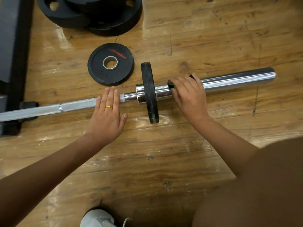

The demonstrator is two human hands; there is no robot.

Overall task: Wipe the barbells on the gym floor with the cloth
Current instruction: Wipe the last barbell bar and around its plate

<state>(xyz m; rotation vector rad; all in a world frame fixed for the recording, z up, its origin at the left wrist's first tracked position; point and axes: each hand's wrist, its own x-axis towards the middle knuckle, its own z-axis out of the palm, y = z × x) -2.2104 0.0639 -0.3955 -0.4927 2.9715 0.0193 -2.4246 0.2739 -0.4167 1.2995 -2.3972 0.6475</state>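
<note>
A chrome barbell (237, 79) lies across the wooden floor from the left edge to the right. A small black plate (150, 92) stands on its sleeve. My left hand (108, 115) lies flat with straight fingers on the knurled shaft just left of the collar. My right hand (188, 94) curls over the sleeve right of the plate and grips a dark cloth (171, 84). Only a green-black edge of the cloth shows under the fingers.
A loose black plate with red lettering (110, 63) lies flat behind the bar. A stack of larger black plates (90, 13) sits at the top. A black rack base (16, 63) runs down the left edge. My knee (262, 185) and a pale shoe (98, 218) are at the bottom.
</note>
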